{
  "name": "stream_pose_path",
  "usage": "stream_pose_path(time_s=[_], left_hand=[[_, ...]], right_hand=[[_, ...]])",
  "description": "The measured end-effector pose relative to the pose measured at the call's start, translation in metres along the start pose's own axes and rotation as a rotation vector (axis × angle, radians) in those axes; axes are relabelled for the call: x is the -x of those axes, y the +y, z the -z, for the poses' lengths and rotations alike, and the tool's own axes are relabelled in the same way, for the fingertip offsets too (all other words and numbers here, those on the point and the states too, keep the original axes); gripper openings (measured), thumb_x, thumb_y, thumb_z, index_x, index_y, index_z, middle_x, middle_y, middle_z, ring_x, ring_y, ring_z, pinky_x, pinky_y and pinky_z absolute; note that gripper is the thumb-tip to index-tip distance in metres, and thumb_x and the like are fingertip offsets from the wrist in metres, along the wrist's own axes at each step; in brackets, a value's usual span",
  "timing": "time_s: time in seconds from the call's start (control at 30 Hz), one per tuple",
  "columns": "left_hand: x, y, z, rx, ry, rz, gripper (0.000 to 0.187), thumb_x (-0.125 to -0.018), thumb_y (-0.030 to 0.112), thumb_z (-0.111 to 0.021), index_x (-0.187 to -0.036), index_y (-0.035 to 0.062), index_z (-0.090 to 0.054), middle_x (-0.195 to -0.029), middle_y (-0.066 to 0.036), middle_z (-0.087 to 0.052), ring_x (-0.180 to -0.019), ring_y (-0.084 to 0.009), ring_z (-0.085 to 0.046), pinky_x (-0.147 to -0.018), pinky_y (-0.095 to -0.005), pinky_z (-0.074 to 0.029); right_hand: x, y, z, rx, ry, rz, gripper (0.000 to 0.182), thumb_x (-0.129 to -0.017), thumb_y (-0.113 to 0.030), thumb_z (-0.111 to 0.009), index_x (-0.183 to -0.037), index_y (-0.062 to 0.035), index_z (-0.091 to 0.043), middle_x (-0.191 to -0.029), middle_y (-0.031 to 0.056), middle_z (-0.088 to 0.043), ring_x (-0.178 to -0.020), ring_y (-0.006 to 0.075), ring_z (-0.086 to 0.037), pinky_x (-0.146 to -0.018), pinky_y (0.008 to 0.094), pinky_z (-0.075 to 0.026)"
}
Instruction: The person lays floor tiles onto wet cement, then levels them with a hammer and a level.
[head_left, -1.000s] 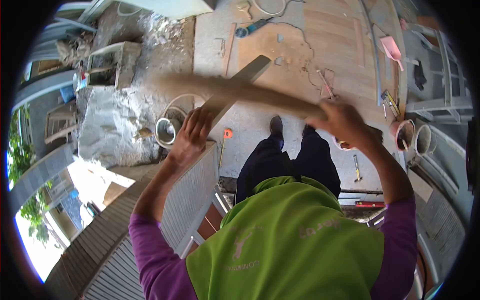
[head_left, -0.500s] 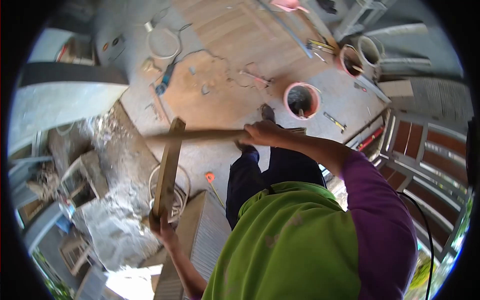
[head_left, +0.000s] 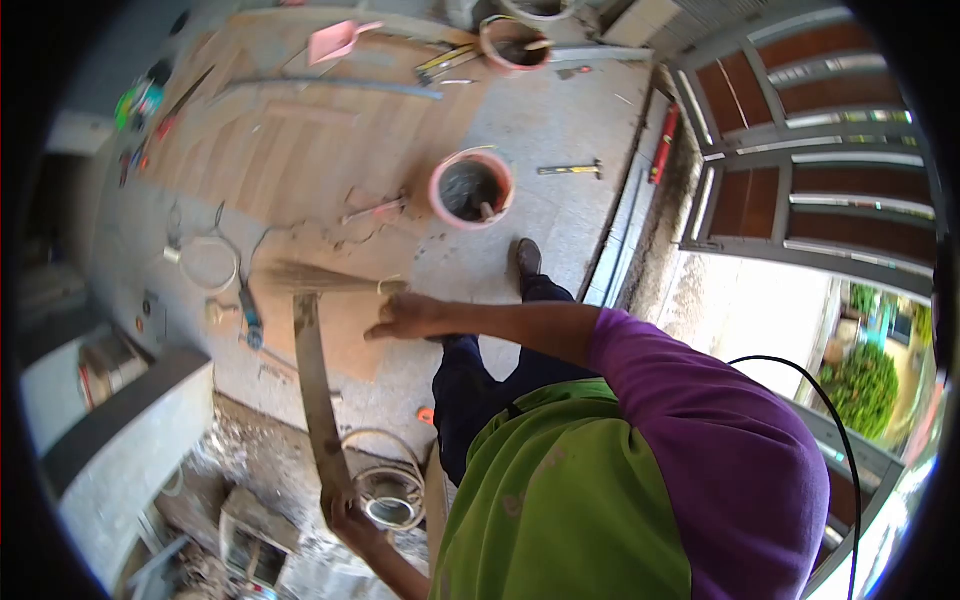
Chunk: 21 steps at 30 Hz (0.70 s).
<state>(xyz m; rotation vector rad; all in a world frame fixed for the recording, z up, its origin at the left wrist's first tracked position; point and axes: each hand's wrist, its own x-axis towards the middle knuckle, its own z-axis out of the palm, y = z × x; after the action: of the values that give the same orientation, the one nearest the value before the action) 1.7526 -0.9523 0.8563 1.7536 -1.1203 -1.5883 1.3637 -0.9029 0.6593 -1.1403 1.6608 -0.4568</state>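
Observation:
My left hand [head_left: 345, 510] is closed round the lower end of a long, narrow wooden plank [head_left: 318, 390], held up on a slant above the floor. My right hand [head_left: 405, 316], fingers curled, is at the near end of a tan strip-like piece [head_left: 335, 279]. Motion smears that piece into a fan shape toward its far end. In this view it crosses just above the plank's upper end, and I cannot tell whether the two touch.
A pink bucket [head_left: 470, 190] of grey mix stands ahead, with a hammer [head_left: 572, 169] to its right. A blue power tool [head_left: 251, 322] and its cord lie left. Behind the plank are a coiled hose [head_left: 415, 450] and rubble. A slatted gate [head_left: 810, 120] borders the right.
My view has swung to the right. The plank's upper end now points slightly left, and the tan piece has shifted, with its near end now at my right hand.

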Motion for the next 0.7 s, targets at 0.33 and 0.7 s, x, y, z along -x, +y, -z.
stream_pose_path(time_s=[0.33,0.7], left_hand=[[0.080,-0.018,-0.424,0.376,-0.915,0.392,0.055,-0.094,0.006,-0.053,-0.148,0.0001,-0.039,-0.152,-0.017,-0.043,-0.143,-0.0371,-0.039,-0.119,-0.0635,-0.026],[0.171,0.001,-0.716,-0.220,-1.387,0.347,0.055,-0.104,0.014,-0.052,-0.153,0.0028,-0.031,-0.142,-0.023,-0.052,-0.131,-0.0364,-0.053,-0.114,-0.0554,-0.039]], right_hand=[[0.265,0.118,0.185,-1.207,0.402,0.076,0.077,-0.087,-0.065,-0.067,-0.129,-0.0008,-0.061,-0.112,0.0099,-0.064,-0.101,0.0188,-0.059,-0.080,0.0325,-0.052],[0.416,0.279,0.334,-1.358,1.064,-0.190,0.053,-0.082,-0.038,-0.077,-0.116,0.0025,-0.070,-0.098,0.0132,-0.071,-0.092,0.0215,-0.065,-0.083,0.0338,-0.052]])
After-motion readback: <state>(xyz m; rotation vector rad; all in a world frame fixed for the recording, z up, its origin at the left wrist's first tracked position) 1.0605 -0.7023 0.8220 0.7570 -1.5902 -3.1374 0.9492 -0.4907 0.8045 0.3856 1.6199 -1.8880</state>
